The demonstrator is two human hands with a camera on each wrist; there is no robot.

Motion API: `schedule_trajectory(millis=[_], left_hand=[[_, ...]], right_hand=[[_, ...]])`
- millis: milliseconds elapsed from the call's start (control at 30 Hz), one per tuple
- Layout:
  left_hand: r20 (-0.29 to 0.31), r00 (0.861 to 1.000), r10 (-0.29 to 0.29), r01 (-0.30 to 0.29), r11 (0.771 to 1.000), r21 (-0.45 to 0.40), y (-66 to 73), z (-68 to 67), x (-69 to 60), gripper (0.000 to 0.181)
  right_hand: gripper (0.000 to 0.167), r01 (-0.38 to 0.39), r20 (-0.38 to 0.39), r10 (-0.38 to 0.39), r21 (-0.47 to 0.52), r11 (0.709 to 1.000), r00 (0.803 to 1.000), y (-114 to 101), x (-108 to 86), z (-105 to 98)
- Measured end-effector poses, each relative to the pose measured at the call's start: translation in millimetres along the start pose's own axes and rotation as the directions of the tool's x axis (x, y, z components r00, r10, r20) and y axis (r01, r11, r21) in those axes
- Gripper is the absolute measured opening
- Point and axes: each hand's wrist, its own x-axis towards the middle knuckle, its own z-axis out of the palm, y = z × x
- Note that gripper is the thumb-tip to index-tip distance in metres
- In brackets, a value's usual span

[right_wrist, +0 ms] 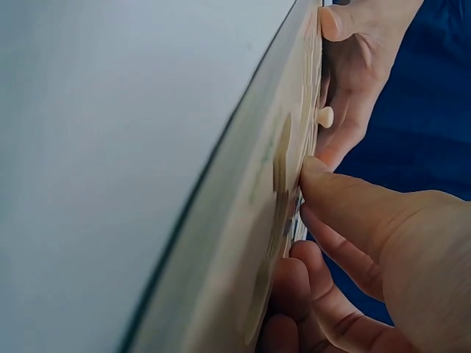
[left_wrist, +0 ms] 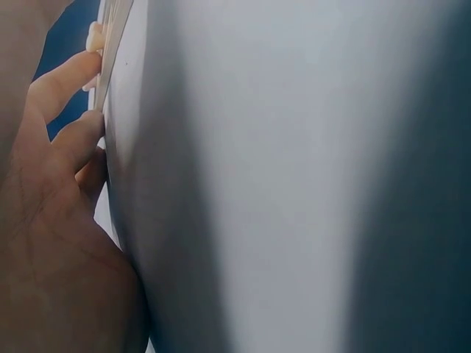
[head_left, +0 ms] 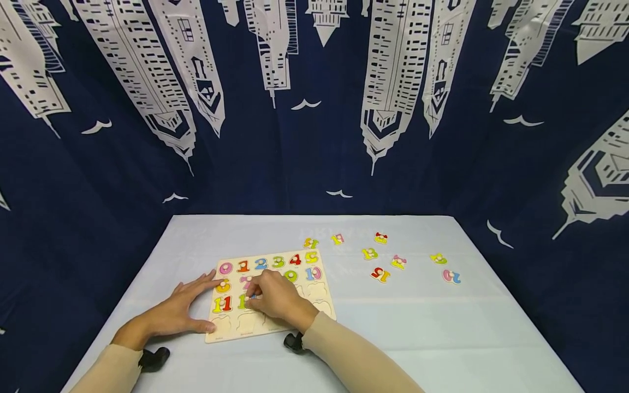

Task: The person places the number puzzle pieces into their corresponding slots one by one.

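A wooden number puzzle board [head_left: 228, 330] lies on the table, with number pieces filling its upper rows. My left hand [head_left: 179, 311] rests against the board's left edge, fingers extended and thumb spread at the lower corner. Over the board's middle, my right hand [head_left: 277, 295] pinches a number piece [head_left: 242, 301], whose green 1 shows beside the fingertips; its other digit is mostly covered. In the right wrist view the thumb [right_wrist: 346, 202] and fingers meet low at the board's surface. The pink 7 piece [head_left: 245, 282] is partly hidden behind this hand.
Loose number pieces are scattered beyond and right of the board, among them a 15 [head_left: 380, 274], a 20 [head_left: 451, 277] and a 19 [head_left: 337, 239]. Empty recesses [head_left: 250, 323] run along the board's lowest row. A dark patterned cloth [head_left: 280, 164] hangs behind the white table [head_left: 417, 327].
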Motion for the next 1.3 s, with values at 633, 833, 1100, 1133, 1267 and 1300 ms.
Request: schedule_trajectory(millis=[633, 833, 1100, 1133, 1267, 1300], left_hand=[[-0.018, 1.0, -0.004, 0.005, 1.0, 0.03, 0.9, 1.9, -0.5, 0.11], [-0.014, 1.0, -0.01, 0.01, 0.999, 0.03, 1.7, 2.2, -0.9, 0.11], [-0.008, 0.999, -0.038, 0.038, 0.999, 0.019, 1.8, 2.7, -0.4, 0.108], [-0.009, 0.999, -0.036, 0.037, 0.999, 0.019, 1.7, 2.8, -0.1, 0.108], [-0.001, 0.999, -0.04, 0.04, 0.999, 0.015, 2.1, 2.8, 0.9, 0.108], [0.0, 0.999, -0.037, 0.037, 0.999, 0.019, 1.8, 2.8, 1.2, 0.107]], right_hand=[[0.012, -0.044, -0.08, 0.053, 0.106, 0.993, 0.995, 40.7, -25.0, -38.3], [0.01, -0.069, -0.163, 0.084, 0.095, 0.993, 0.983, 75.9, -42.8, -70.0], [0.012, -0.202, -0.228, 0.215, 0.079, 0.976, 0.95, 125.6, -72.9, -110.3], [0.013, -0.211, -0.24, 0.223, 0.073, 0.975, 0.945, 132.4, -76.9, -115.2], [0.018, -0.24, -0.272, 0.247, 0.061, 0.969, 0.93, 159.2, -91.3, -135.5], [0.02, -0.247, -0.273, 0.254, 0.06, 0.967, 0.928, 166.3, -94.1, -140.4]])
